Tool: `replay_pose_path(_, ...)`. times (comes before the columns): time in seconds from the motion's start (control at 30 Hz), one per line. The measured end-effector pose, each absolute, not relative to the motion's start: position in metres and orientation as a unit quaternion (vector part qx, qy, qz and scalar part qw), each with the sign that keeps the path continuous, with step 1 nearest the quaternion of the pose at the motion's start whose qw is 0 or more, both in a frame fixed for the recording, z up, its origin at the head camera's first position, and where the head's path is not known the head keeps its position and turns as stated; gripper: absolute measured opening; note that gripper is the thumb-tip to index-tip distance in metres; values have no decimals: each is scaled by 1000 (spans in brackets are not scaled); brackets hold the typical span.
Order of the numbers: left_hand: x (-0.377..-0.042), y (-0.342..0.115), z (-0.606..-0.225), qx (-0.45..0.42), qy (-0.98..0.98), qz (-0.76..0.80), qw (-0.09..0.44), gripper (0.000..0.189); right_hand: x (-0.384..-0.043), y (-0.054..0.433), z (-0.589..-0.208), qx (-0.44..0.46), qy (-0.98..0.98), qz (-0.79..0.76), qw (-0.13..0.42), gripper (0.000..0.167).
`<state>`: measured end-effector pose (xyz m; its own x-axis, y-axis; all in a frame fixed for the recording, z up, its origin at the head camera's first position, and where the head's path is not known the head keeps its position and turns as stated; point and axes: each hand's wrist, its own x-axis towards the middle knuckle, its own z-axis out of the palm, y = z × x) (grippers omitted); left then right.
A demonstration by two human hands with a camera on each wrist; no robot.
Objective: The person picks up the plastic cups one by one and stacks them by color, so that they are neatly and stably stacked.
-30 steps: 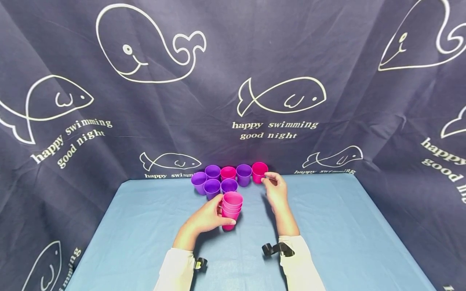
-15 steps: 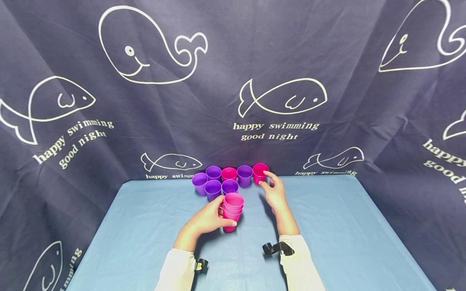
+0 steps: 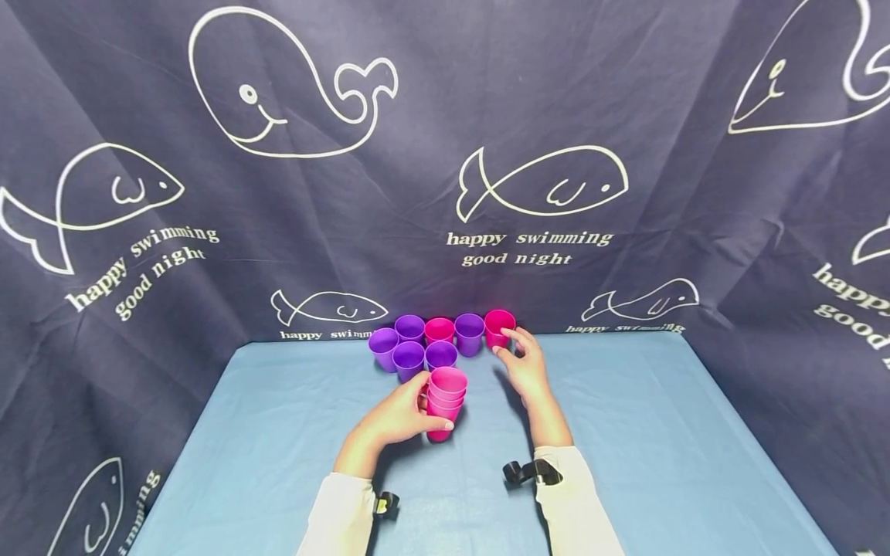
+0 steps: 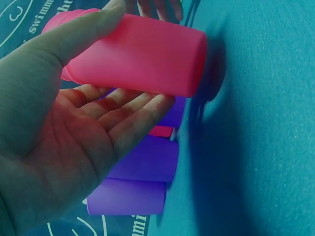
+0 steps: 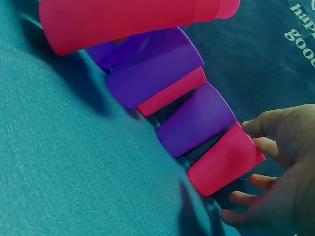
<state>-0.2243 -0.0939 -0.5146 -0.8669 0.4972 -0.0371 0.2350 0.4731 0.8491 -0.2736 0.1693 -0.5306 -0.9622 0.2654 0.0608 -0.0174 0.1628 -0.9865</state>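
My left hand [image 3: 399,411] grips a stack of nested pink cups [image 3: 445,401], thumb on one side and fingers on the other. In the left wrist view the stack's base [image 4: 197,64] stands apart from its shadow on the cloth. At the right end of the back row stands a pink cup [image 3: 497,330], upright. My right hand [image 3: 526,368] is beside this cup, its thumb and fingers spread loosely at the near right side. In the right wrist view one fingertip [image 5: 248,129] is right at the cup's rim, and the lower fingers are off the cup.
Left of that pink cup stand a purple cup [image 3: 469,335], another pink cup [image 3: 439,330] and several more purple cups [image 3: 409,358], bunched close together. A blue cloth [image 3: 626,432] covers the table. A dark curtain [image 3: 417,216] with fish drawings hangs right behind the cups.
My right thumb and fingers have spread wider apart at the right-hand pink cup, which stays in its place. My left hand with the stack keeps nearly the same position.
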Motion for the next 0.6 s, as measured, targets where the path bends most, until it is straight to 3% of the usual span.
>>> replay_pose_path(0.6,-223,-93,-515,220,851,456,138,70,-273,169,-536,-120,-776,590,190,28)
